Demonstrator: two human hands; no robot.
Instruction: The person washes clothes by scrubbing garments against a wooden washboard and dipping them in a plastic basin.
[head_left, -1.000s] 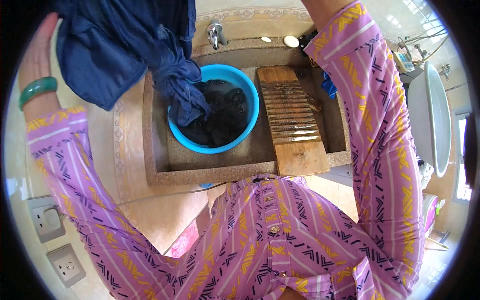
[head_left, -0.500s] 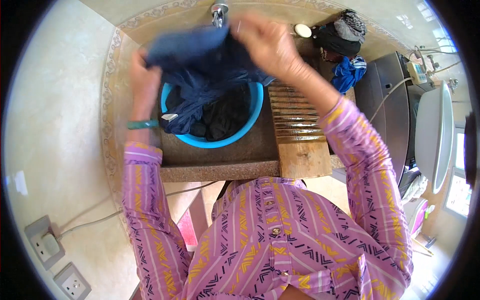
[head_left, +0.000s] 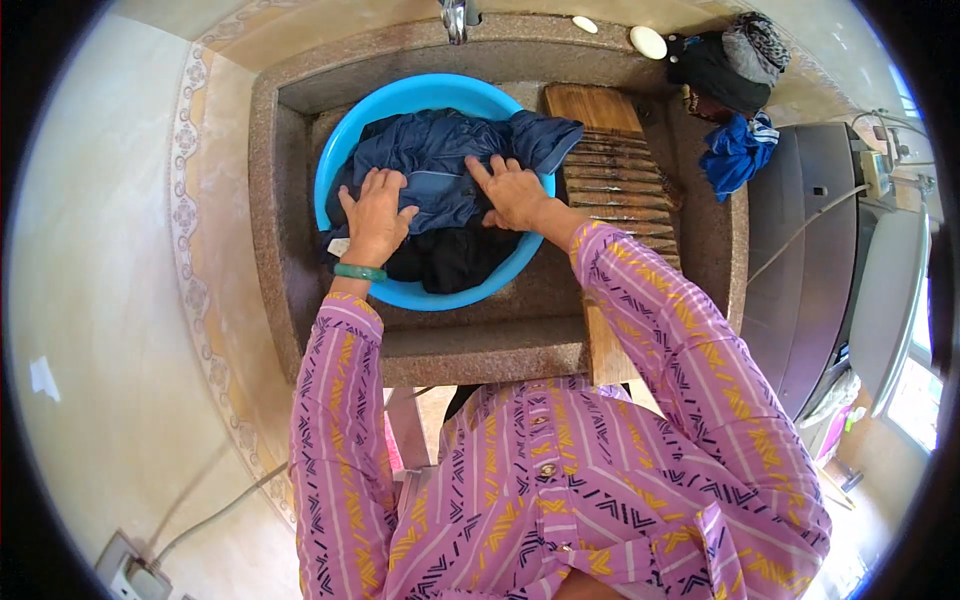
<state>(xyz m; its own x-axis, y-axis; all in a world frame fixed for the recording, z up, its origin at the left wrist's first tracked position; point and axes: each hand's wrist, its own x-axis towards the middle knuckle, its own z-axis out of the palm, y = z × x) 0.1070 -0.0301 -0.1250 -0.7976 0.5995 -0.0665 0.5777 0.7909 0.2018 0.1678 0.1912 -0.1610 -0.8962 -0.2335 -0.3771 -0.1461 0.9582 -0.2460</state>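
A dark blue garment (head_left: pixel 430 150) lies bunched in a bright blue plastic basin (head_left: pixel 335 130), one end of it draped over the basin's right rim. My left hand (head_left: pixel 376 215) rests on the garment's left side, fingers apart and pointing away from me. On its right part lies my right hand (head_left: pixel 510 192), fingers spread and stretched out over the cloth. Black cloth (head_left: pixel 450 258) sits in the near part of the basin. A pale tag (head_left: pixel 339 247) shows at the left rim, close to my left wrist.
The basin stands in a brown stone sink (head_left: pixel 480 350). A wooden washboard (head_left: pixel 620 170) leans there on the right. Two soap bars, the larger white soap (head_left: pixel 648 42) among them, lie by the tap (head_left: pixel 456 20). Dark clothes (head_left: pixel 725 65) and a blue cloth (head_left: pixel 738 152) hang over the right corner.
Both hands have come down toward me from near the tap, lowering the raised dark blue garment into the basin. The fingers are now spread on top of the cloth.
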